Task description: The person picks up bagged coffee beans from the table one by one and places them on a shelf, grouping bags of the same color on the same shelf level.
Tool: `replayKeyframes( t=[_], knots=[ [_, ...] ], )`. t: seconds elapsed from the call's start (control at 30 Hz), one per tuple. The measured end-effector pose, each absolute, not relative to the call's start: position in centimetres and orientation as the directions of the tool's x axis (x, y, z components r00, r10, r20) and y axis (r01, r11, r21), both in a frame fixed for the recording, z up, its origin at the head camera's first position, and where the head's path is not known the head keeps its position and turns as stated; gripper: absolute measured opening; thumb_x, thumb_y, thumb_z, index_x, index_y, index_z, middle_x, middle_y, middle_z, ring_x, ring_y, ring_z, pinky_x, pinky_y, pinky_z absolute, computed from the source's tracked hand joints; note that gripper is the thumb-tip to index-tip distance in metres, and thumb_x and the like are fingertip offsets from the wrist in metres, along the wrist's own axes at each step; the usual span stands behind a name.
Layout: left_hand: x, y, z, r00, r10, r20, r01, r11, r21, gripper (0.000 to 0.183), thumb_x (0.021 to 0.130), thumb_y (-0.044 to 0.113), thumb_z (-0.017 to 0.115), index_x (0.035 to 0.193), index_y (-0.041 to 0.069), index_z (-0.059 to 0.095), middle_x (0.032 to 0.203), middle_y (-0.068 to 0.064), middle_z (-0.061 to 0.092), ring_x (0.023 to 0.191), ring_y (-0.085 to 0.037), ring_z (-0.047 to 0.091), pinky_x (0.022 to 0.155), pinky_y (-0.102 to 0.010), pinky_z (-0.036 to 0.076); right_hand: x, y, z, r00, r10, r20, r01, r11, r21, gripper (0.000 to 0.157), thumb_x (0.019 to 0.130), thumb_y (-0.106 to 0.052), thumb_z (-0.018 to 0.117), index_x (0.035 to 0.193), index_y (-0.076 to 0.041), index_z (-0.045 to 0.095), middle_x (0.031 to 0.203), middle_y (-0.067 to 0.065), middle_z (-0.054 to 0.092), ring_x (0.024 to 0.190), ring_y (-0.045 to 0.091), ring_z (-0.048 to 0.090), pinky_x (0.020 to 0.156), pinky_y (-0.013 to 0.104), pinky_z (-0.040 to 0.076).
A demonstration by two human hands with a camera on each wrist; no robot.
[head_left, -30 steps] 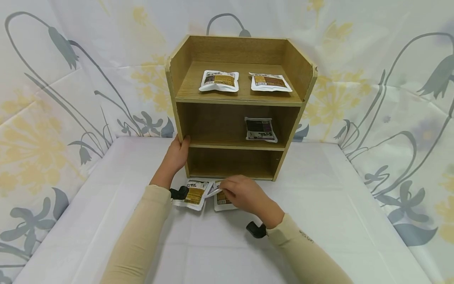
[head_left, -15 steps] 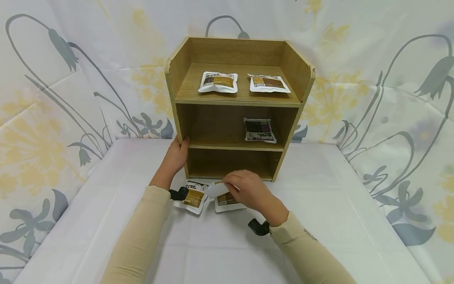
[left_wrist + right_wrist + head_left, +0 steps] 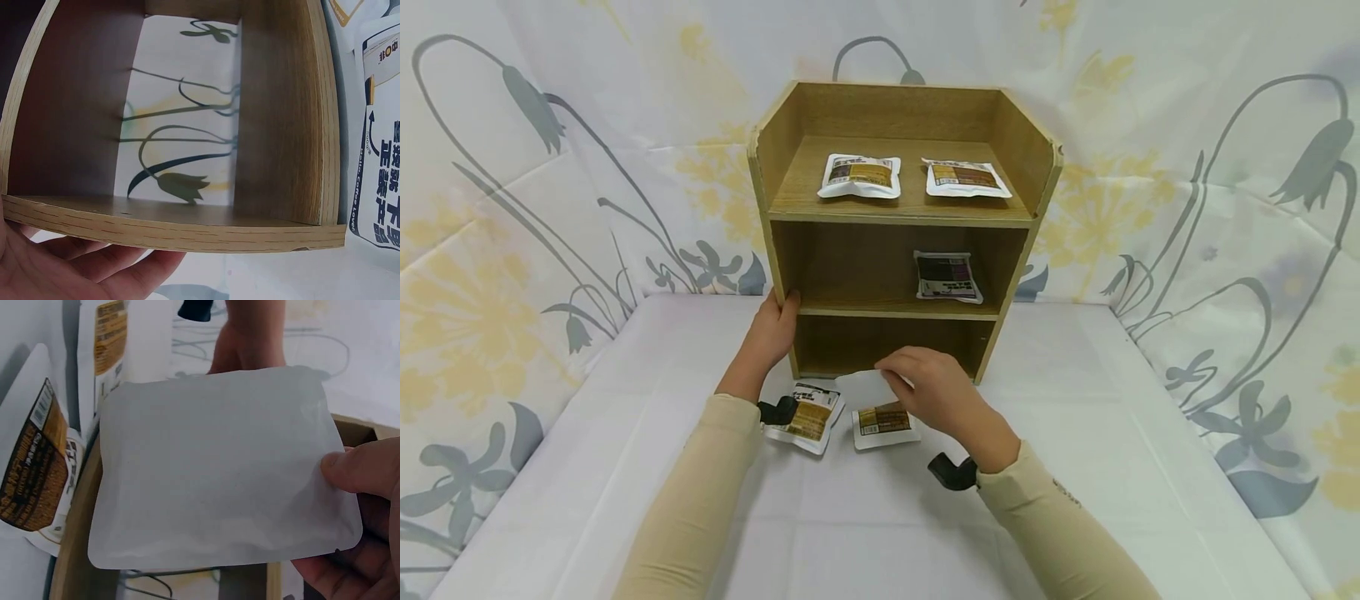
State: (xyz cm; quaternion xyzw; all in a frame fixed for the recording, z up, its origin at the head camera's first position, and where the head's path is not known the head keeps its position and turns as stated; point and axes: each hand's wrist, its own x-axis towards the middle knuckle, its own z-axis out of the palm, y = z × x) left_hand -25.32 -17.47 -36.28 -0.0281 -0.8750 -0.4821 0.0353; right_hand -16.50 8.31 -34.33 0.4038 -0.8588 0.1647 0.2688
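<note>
My left hand [image 3: 771,333] grips the left side panel of a small wooden shelf [image 3: 898,108]; in the left wrist view its fingers [image 3: 119,269] lie along the panel's outer side. With the right hand [image 3: 936,392] I pinch a flat white pouch [image 3: 219,475] by one edge between thumb and fingers. Its plain side faces the right wrist camera. In the head view this pouch [image 3: 859,388] is raised before the bottom compartment. Below it, two white pouches with brown-gold labels, a left one [image 3: 811,421] and a right one [image 3: 880,423], lie on the white cloth.
On the top board lie two more labelled pouches, one left [image 3: 860,177] and one right [image 3: 966,177]. A dark-labelled pouch [image 3: 946,275] lies at the right of the middle compartment. Behind the shelf hangs a flower-patterned cloth [image 3: 1150,208].
My right hand has lifted the pouch up and slightly right, off the two on the table, and its plain side has turned into view. The left hand has stayed on the shelf's side.
</note>
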Motion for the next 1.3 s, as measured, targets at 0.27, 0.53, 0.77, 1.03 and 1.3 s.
replayKeyframes(
  t=[0.27,0.53,0.77,1.03,1.3],
  knots=[
    [-25.3,-17.4,-36.3,-0.996,0.011,0.085,0.078,0.528,0.845,0.065,0.095,0.052,0.020,0.145,0.012,0.016,0.142,-0.021,0.034,0.126,-0.036,0.039,0.103,-0.052,0.031,-16.5,8.7,-32.9,-0.535,-0.598,0.596,-0.772,0.633,-0.058,0.013,0.084,-0.010,0.064,0.096,-0.012,0.070,0.088,-0.002,0.068,0.078,0.008,0.063,0.068,0.021,0.052],
    [-25.7,-17.2,-36.0,-0.995,0.024,0.095,0.094,0.528,0.844,0.065,0.095,0.053,0.020,0.146,0.012,0.016,0.142,-0.020,0.033,0.128,-0.036,0.037,0.103,-0.052,0.031,-17.0,9.2,-31.2,-0.517,-0.577,0.632,-0.768,0.639,-0.045,0.014,0.084,-0.010,0.064,0.096,-0.009,0.070,0.089,0.001,0.069,0.080,0.012,0.065,0.069,0.024,0.053],
    [-25.3,-17.4,-36.4,-0.996,0.028,0.086,0.087,0.518,0.851,0.066,0.094,0.055,0.020,0.146,0.015,0.014,0.143,-0.019,0.033,0.129,-0.036,0.036,0.103,-0.053,0.031,-17.3,9.3,-30.6,-0.465,-0.558,0.687,-0.788,0.614,-0.035,0.013,0.083,-0.009,0.064,0.096,-0.009,0.070,0.088,0.001,0.069,0.079,0.012,0.065,0.066,0.024,0.052],
    [-24.7,-17.4,-36.8,-0.997,0.032,0.072,0.078,0.516,0.853,0.066,0.094,0.055,0.019,0.147,0.015,0.012,0.140,-0.021,0.035,0.124,-0.037,0.041,0.100,-0.054,0.034,-17.2,9.0,-29.8,-0.446,-0.551,0.705,-0.790,0.612,-0.022,0.014,0.083,-0.009,0.065,0.096,-0.008,0.070,0.088,0.002,0.070,0.078,0.012,0.066,0.067,0.024,0.053],
    [-25.1,-17.5,-36.5,-0.995,0.033,0.090,0.093,0.533,0.841,0.066,0.094,0.054,0.019,0.147,0.014,0.011,0.143,-0.021,0.033,0.126,-0.037,0.039,0.102,-0.053,0.032,-17.8,8.7,-27.9,-0.424,-0.525,0.738,-0.794,0.607,-0.025,0.014,0.084,-0.009,0.063,0.097,-0.007,0.069,0.088,0.003,0.069,0.077,0.012,0.065,0.065,0.023,0.052]
  ],
)
